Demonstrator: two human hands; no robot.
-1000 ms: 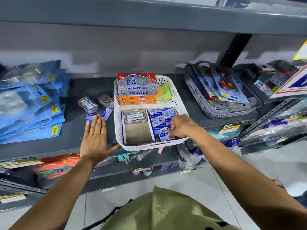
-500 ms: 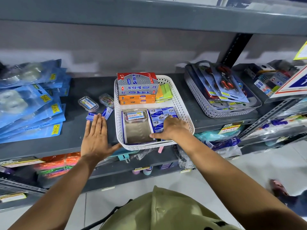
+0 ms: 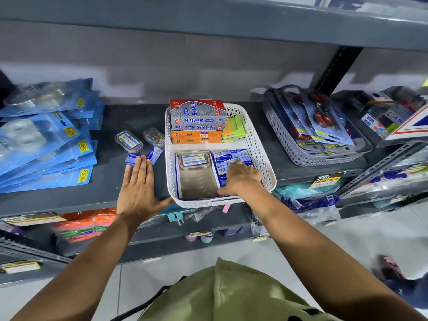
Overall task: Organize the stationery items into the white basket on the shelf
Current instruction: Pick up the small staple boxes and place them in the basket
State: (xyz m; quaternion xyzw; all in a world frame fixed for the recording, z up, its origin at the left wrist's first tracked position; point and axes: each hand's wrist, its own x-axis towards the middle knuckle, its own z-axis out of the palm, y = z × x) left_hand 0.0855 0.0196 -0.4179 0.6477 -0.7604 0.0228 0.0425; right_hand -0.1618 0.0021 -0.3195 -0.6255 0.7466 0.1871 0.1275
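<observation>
The white basket [image 3: 259, 144] stands on the dark shelf. It holds grey Softek boxes [image 3: 198, 119] on orange boxes, green and orange sticky notes [image 3: 235, 129], a clear pin box [image 3: 194, 161] and blue staple boxes [image 3: 231, 156]. My right hand [image 3: 240, 179] is inside the basket's front right part, fingers down on the blue staple boxes; its grip is hidden. My left hand [image 3: 139, 186] lies flat and open on the shelf, thumb against the basket's front left corner. Beyond its fingertips lie two small blue staple boxes [image 3: 148, 156], a clear labelled box [image 3: 128, 142] and a clear box of coloured clips [image 3: 154, 137].
Blue blister packs [image 3: 46, 140] are stacked at the left of the shelf. A grey basket [image 3: 298, 144] with scissors packs stands to the right. An upper shelf hangs overhead. Lower shelves hold more goods, with tiled floor below.
My right hand has shifted left and forward inside the basket, over the blue staple boxes. My left hand has stayed flat on the shelf.
</observation>
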